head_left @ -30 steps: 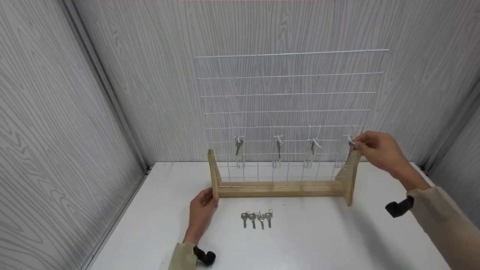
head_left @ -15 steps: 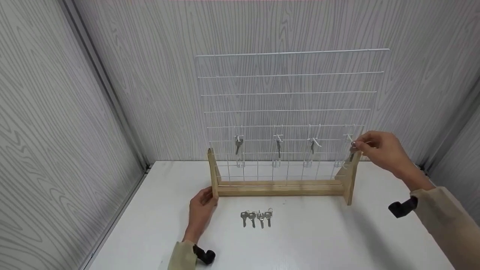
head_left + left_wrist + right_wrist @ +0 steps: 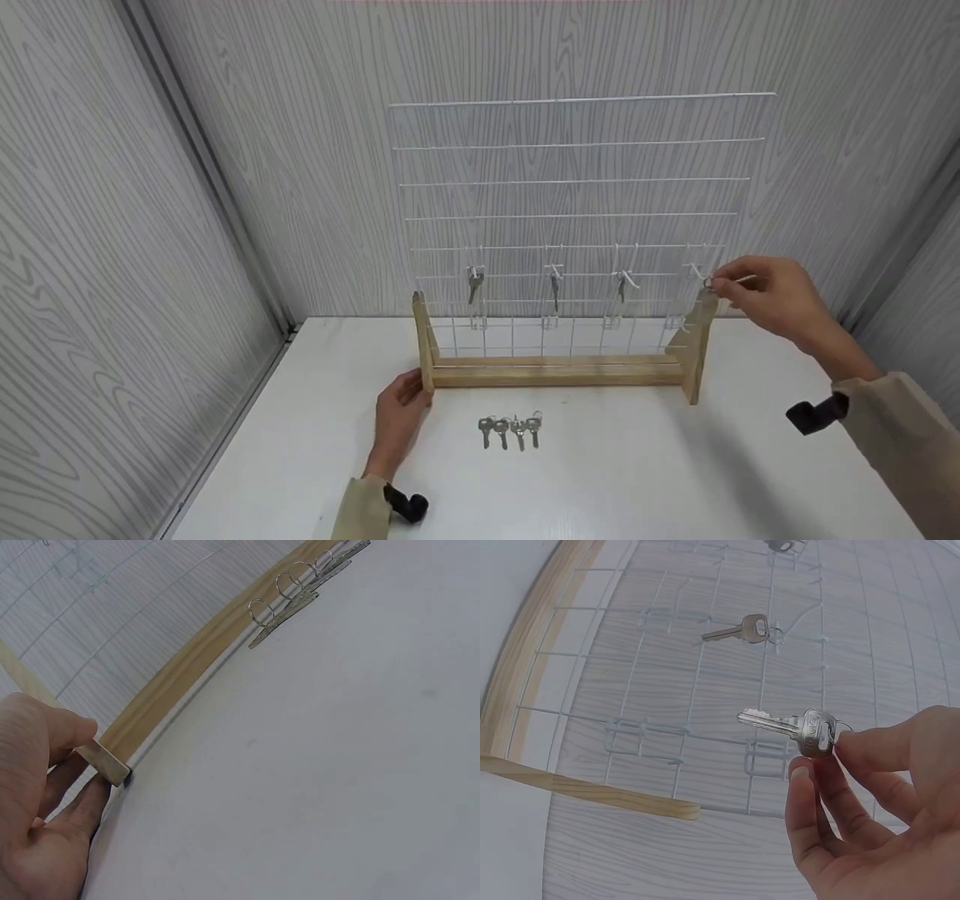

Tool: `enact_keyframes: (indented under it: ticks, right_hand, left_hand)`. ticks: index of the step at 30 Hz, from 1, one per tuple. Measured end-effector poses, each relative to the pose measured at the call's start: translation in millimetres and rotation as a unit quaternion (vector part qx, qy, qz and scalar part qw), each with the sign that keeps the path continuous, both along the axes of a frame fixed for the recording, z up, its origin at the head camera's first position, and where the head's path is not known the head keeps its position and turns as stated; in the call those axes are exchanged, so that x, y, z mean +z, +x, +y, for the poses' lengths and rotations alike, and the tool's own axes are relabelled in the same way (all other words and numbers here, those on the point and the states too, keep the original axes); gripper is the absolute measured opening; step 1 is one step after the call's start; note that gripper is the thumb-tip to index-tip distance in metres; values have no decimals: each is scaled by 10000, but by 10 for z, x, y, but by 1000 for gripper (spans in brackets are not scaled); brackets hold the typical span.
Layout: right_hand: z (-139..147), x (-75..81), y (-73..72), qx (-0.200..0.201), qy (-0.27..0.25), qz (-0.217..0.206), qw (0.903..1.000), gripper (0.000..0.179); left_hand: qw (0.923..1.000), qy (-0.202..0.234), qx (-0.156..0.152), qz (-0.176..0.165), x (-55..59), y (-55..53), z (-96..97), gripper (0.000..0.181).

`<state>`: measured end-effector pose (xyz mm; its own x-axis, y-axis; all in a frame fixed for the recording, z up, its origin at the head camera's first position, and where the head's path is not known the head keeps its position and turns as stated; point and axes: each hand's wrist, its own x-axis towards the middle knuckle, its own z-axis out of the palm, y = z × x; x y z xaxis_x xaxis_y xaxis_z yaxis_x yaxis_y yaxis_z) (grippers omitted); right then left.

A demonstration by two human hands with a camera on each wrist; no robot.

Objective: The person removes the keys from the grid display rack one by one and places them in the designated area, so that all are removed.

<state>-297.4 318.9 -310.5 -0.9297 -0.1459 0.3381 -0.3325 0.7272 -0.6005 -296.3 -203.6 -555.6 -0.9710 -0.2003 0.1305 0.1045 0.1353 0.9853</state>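
Note:
My right hand (image 3: 772, 292) pinches the ring of a silver key (image 3: 819, 733) between thumb and fingertips. The key is off the rightmost hook (image 3: 694, 270), a short way to its right, in front of the wire grid (image 3: 570, 180). In the right wrist view its blade points left, away from the fingers. My left hand (image 3: 401, 412) grips the lower front end of the left side of the wooden stand (image 3: 105, 761), thumb on one face and fingers behind. Three more keys hang on the other hooks, one of them a key (image 3: 475, 285) at the left.
Several keys with rings (image 3: 517, 431) lie in a row on the white table (image 3: 600, 465), in front of the stand's wooden crossbar (image 3: 555, 375). A lower row of hooks (image 3: 551, 322) is on the grid. Wood-grain panels (image 3: 300, 150) enclose the back and sides.
The key in my right hand has come away from the rightmost hook, and the hand has shifted slightly right with it. My left hand stays at the stand. The head view tilts slightly.

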Motion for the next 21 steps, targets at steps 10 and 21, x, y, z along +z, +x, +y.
enact_keyframes:
  ticks: [10,21]
  right_hand:
    - [-97,19,78,21,66,10,10000,31]
    - [-228,-50,106,283,29,158,9995,22]
  left_hand:
    - [10000,59,33,-1,14,-1,10,44]
    - [10000,-56,48,-30,1,3,10,44]
